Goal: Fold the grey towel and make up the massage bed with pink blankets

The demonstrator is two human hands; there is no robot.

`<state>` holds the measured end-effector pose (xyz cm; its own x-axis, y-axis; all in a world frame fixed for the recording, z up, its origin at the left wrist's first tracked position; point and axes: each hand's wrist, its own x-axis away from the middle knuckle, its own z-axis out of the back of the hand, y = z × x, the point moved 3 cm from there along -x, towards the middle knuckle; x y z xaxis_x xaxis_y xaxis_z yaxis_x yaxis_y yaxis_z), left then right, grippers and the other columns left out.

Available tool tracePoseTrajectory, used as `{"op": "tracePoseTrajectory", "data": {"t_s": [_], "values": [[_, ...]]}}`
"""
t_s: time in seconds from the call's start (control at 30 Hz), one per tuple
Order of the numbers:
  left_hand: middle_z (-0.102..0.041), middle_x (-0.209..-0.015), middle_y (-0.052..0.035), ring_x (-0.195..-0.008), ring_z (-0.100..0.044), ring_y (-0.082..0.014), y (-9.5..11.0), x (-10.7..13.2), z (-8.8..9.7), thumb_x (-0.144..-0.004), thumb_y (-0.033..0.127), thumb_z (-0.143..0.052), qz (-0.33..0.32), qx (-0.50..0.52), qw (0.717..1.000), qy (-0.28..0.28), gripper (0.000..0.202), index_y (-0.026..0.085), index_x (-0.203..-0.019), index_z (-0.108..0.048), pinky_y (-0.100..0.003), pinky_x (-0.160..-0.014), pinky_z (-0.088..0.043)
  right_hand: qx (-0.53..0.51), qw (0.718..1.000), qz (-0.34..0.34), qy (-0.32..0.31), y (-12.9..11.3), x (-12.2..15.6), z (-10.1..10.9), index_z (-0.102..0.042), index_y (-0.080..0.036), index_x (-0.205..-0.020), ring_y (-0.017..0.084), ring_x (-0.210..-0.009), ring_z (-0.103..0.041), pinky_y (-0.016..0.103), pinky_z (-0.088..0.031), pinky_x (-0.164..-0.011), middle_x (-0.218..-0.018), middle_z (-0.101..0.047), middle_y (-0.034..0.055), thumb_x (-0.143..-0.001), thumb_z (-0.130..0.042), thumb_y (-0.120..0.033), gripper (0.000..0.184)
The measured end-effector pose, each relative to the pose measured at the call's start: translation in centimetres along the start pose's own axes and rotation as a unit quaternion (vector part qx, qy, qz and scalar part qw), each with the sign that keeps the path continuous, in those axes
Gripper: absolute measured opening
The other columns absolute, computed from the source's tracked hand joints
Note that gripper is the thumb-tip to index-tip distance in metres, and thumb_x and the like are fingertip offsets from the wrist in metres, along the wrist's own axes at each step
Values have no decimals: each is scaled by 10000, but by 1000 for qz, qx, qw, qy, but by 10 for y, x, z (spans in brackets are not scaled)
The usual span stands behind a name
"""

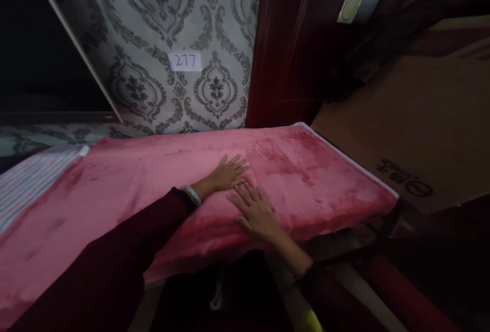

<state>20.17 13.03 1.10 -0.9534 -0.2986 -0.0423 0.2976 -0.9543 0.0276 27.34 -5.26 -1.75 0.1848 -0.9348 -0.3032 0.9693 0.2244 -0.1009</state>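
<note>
Head | pink cloth (164, 166) | left hand (226, 174), right hand (259, 215) flat on it, fingers spread | patterned wallpaper (216, 87), cardboard box (432, 112)

Centre: pink cloth (283, 168), plush, soft-napped. Upper right: dark-red panel (293, 41), smooth, glossy. Right: carton (432, 117), matt cardboard.

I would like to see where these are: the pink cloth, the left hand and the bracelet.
Pink cloth (184, 166), head view: the flat upper surface.
Left hand (225, 175), head view: the back, below the knuckles.
Bracelet (193, 195), head view: the band's outer surface.
</note>
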Motion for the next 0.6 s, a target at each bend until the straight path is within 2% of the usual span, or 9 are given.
{"op": "tracePoseTrajectory", "data": {"t_s": [0.17,0.33,0.4,0.47,0.6], "values": [[-274,-1690,-86,-1583,-145,-318,0,-1,-1,-1028,492,-354,-3,1,1000,15,595,309,-1593,-335,-678,-1224,-91,7,1000,-2,-6,0,-2,-1,-375,-350,-1585,344,-1551,-187,611,-207,-1216,-1683,-265,53,-1014,-510,-529,613],[-181,-1713,-91,-1592,-106,-265,1,7,22,-1034,489,-314,43,61,996,-55,636,275,-1627,-230,-588,-1250,-110,9,1000,-6,-22,3,1,0,-360,-342,-1592,338,-1556,-177,605,-187,-1222,-1683,-264,47,-1032,-475,-502,593],[-202,-1707,-107,-1587,-139,-256,0,26,35,-1031,472,-321,75,74,992,-75,638,240,-1621,-247,-562,-1253,-130,-5,999,-2,-40,5,3,5,-354,-333,-1595,320,-1559,-176,601,-193,-1223,-1683,-260,40,-1048,-435,-476,572],[-266,-1687,-124,-1576,-190,-265,1,55,48,-1025,469,-342,105,69,989,-77,634,209,-1602,-304,-557,-1255,-134,-24,998,-7,-56,6,2,14,-371,-321,-1588,302,-1551,-216,606,-203,-1219,-1666,-307,39,-1065,-378,-442,537],[-327,-1656,-171,-1552,-265,-285,17,123,65,-1024,466,-346,178,40,983,-24,619,162,-1562,-393,-542,-1256,-174,-32,999,-38,-21,-4,-17,42,-436,-284,-1559,304,-1522,-297,638,-187,-1212,-1589,-452,67,-1085,-287,-400,511]]}}
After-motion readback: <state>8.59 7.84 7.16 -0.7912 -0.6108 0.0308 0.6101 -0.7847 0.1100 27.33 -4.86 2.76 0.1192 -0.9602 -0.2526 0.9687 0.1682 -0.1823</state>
